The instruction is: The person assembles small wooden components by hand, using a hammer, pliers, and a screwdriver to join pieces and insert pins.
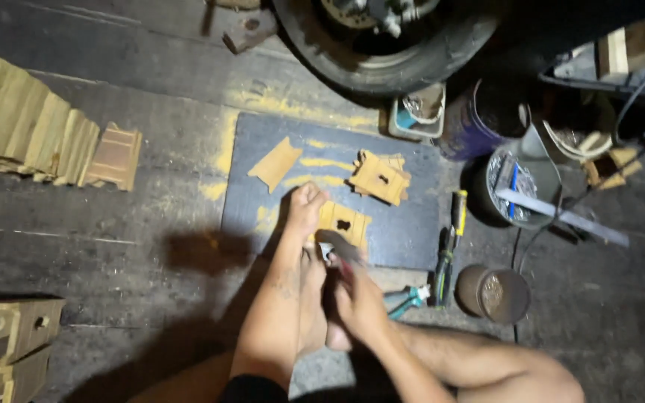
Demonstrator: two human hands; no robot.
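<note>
Pressing down, left hand [306, 207] fingers curled, pins a flat tan gasket piece [343, 222] w/ a dark cut-out onto the dusty black board [412, 231]. Right hand [356, 295] fisted round a small tool [330, 250], blurred, tip at the piece's near edge. Similar cut pieces [379, 177] just beyond.

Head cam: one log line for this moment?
left hand pressing wooden piece on dark board | right hand holds tool, blurred | pliers beside

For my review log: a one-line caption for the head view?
Left hand presses a wooden piece onto a dark board; right hand works beside it.
</note>
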